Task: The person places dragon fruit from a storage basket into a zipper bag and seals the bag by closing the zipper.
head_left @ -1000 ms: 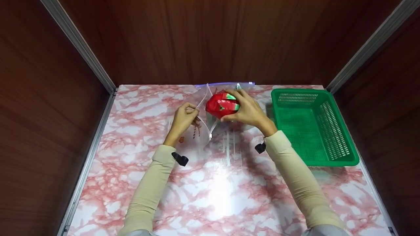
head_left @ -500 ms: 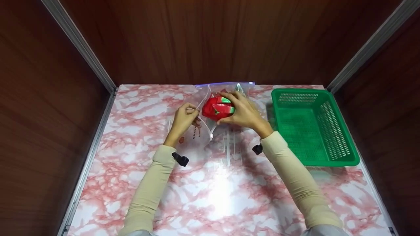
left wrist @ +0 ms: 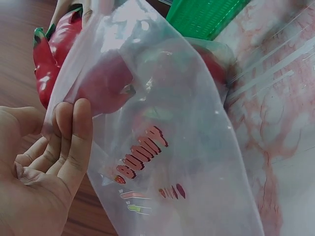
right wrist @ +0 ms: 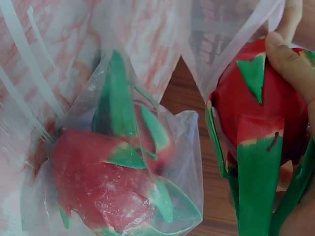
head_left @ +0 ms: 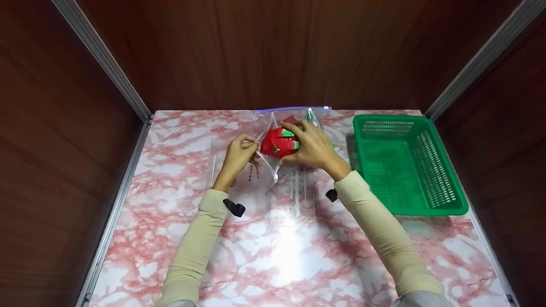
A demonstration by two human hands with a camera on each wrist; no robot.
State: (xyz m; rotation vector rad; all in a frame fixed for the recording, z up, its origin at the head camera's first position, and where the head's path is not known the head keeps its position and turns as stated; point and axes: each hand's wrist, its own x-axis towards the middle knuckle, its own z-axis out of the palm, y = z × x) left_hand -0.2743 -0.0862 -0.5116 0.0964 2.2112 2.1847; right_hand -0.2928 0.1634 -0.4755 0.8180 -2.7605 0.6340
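My left hand (head_left: 241, 155) pinches the mouth edge of a clear zip bag (left wrist: 197, 157) printed with dark red letters. My right hand (head_left: 313, 147) grips a red dragon fruit (head_left: 273, 145) with green scales. The fruit's front end is at the bag's mouth, and in the left wrist view part of it shows red through the plastic. In the right wrist view its green scales (right wrist: 261, 177) stick out below the palm. Beside it, a second clear bag (right wrist: 189, 147) holds red dragon fruit (right wrist: 98, 172) with green tips. How many lie inside, I cannot tell.
A green plastic basket (head_left: 420, 212) with perforated sides stands at the right of the marbled table (head_left: 170, 140). The second bag's purple zip strip (head_left: 294, 108) lies along the table's back edge. Dark wooden panels (head_left: 273, 51) enclose the back and sides.
My right hand has moved the dragon fruit left and slightly toward me, into the bag's mouth. My left hand has stayed in place, pinching the edge.
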